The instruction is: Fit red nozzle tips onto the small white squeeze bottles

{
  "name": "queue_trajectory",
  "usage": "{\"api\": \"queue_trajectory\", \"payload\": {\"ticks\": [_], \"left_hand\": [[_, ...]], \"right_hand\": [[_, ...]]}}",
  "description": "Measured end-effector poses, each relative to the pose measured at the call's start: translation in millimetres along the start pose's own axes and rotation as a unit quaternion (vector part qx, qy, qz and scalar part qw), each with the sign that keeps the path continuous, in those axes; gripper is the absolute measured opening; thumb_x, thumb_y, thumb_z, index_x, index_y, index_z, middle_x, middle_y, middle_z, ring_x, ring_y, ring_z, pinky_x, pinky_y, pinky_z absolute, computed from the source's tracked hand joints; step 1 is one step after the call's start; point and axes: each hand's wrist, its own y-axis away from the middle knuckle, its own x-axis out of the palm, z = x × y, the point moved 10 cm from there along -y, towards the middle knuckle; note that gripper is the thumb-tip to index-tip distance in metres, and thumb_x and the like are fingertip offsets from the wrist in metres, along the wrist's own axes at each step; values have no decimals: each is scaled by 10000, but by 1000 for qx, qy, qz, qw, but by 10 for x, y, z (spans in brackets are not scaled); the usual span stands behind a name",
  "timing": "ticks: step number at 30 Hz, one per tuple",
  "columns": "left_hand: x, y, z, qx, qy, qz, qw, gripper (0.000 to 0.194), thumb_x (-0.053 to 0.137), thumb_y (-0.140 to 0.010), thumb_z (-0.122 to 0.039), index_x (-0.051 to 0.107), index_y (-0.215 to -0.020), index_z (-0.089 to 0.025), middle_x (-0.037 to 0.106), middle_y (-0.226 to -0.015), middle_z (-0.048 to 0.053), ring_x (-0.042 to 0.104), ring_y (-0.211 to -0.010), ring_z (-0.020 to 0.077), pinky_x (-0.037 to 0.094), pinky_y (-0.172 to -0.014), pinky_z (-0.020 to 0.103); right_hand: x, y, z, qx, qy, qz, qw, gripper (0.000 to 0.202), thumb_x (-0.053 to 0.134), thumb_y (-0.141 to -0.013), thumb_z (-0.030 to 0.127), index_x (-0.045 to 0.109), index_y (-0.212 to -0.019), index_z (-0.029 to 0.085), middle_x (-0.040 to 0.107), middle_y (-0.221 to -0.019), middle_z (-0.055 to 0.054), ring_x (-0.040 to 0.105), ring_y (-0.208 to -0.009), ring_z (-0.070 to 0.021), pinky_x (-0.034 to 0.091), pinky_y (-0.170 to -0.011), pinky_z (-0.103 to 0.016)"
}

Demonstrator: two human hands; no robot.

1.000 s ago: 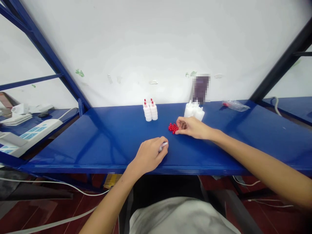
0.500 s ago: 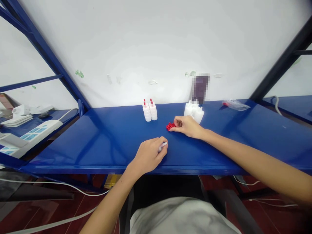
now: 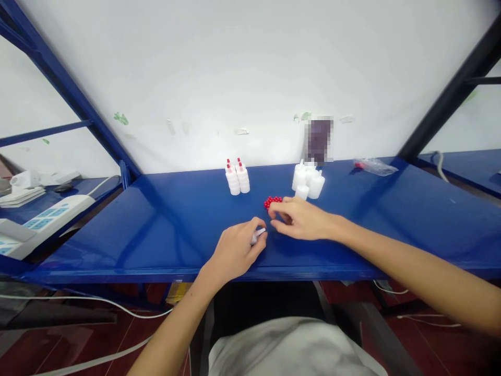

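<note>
My left hand [image 3: 239,249] is closed around a small white nozzle bottle [image 3: 257,236]. The bottle's pale pointed tip shows between thumb and forefinger, while its body is mostly hidden in the palm. Just right of that tip, my right hand [image 3: 299,219] has its fingers curled in toward the thumb. Anything held at those fingertips is too small or hidden to make out. A cluster of small red caps [image 3: 273,200] lies directly beyond the right fingers. Behind the right hand stand several white bottles [image 3: 315,185] without red tips.
Several white bottles with red caps [image 3: 237,180] stand together at the back of the blue table [image 3: 188,219]. A clear plastic bag [image 3: 376,166] with something red lies back right. Left of the table is a white power strip [image 3: 58,214]. Blue metal posts [image 3: 78,94] frame the sides.
My right hand has drawn back from the red caps toward me and the bottle tip. My left hand still holds the nozzle bottle in nearly the same spot.
</note>
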Motion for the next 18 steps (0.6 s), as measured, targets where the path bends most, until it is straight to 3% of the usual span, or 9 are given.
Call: {"api": "queue_trajectory", "payload": {"ticks": [4,7,14,18], "left_hand": [[3,-6,-3,2,5,2,1000,186,389,-1011,-351,535,-1066,-251,684,-916,-4,630,-774,181,398,-685,284],[1,-6,-8,6,9,3,1000,192,384,-1012,-346,545,-1047,-248,686,-922,-5,630,-779,178,404,-691,282],[-1,-3,-25,15,8,1,1000,193,386,-1009,-325,559,-1010,-240,672,-889,-4,621,-773,168,415,-700,274],[2,-9,-30,18,6,2,1000,195,382,-1010,-321,558,-1005,-240,668,-887,-3,619,-780,168,412,-702,272]], "right_hand": [[-95,10,-380,70,75,12,995,189,535,-860,227,636,-1013,182,542,-537,26,467,-484,-136,292,-544,-270],[-90,11,-520,77,82,32,993,241,525,-874,228,656,-1069,174,588,-571,7,512,-503,-147,314,-551,-269],[-2,-14,-481,47,32,40,998,243,481,-932,266,677,-1053,188,627,-626,-8,529,-523,-145,354,-576,-270],[33,15,-470,41,-10,62,997,165,529,-895,280,659,-938,189,612,-645,3,528,-556,-136,376,-570,-261]]}}
